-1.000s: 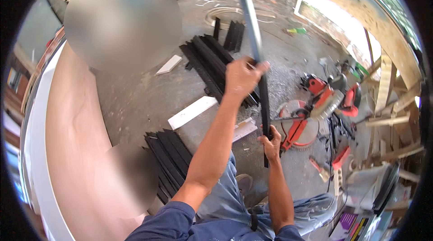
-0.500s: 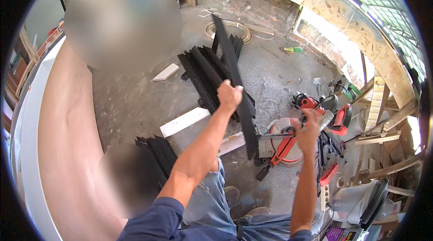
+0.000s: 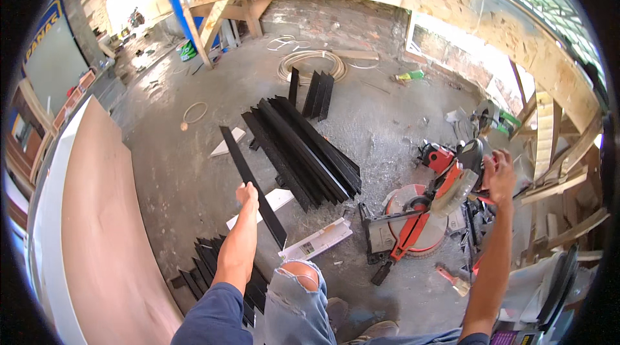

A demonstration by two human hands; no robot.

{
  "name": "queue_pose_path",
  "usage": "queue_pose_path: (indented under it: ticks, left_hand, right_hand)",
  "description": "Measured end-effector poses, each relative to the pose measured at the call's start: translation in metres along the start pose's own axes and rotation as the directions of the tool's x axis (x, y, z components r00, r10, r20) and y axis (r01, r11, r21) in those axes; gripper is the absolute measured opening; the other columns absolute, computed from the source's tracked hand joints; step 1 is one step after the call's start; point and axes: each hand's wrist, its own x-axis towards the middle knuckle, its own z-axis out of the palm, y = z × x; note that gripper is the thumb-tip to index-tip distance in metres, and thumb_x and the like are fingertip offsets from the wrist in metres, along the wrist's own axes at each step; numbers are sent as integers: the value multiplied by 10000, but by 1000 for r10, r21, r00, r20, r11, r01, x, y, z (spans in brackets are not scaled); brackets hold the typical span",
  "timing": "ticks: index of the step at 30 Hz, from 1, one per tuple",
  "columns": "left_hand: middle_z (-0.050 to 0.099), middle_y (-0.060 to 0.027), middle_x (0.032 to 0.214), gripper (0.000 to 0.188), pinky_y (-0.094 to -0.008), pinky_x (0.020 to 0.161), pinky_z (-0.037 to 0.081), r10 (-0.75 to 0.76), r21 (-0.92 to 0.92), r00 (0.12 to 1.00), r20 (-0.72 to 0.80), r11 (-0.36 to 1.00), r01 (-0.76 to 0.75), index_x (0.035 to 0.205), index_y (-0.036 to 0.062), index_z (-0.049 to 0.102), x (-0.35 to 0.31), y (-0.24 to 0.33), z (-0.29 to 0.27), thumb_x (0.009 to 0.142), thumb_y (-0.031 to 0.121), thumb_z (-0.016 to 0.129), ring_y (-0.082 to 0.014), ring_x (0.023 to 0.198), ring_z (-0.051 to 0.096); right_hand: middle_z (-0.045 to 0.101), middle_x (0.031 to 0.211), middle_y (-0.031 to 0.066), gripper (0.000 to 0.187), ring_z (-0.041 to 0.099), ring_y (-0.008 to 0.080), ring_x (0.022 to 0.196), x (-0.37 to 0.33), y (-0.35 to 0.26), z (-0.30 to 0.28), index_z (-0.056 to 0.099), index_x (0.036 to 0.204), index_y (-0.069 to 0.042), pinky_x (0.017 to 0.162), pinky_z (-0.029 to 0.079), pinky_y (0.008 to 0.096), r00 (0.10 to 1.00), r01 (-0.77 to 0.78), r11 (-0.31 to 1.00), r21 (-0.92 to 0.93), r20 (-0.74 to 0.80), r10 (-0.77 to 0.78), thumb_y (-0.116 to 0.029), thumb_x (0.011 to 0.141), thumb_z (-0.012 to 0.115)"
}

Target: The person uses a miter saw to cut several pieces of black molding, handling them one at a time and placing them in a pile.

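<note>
Black strip (image 3: 268, 216), one, sits clamped in left fingers (image 3: 246, 190); right fingers (image 3: 502, 164), grip unclear, overlap one saw (image 3: 411, 225).

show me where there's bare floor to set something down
There's bare floor between the tan board and the white pieces, and a dusty patch between the big black pile and the green bottle. Crowded: around the red saw.
</note>
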Motion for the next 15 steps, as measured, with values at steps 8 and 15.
queue_pose_path:
  ticks: [8,15]
  left_hand:
    - [658,-269,1197,492,-379,904,497,105,36,990,92,993,-109,1308,-84,562,49,-48,42,872,131,640,-322,1046,658]
    - [667,-216,1140,453,-343,854,498,106,-110,964,244,991,-81,1345,-98,522,57,-49,51,917,32,598,-243,975,638]
  right_hand:
    - [650,1161,104,308,564,319,1148,17,17,-3,657,1129,-70,955,445,371,914,405,914,35,-7,-405,-234,983,440]
    - [665,1145,105,310,590,314,1076,15,24,0,641,1164,-84,928,458,351,938,307,927,215,97,-333,-227,950,470]
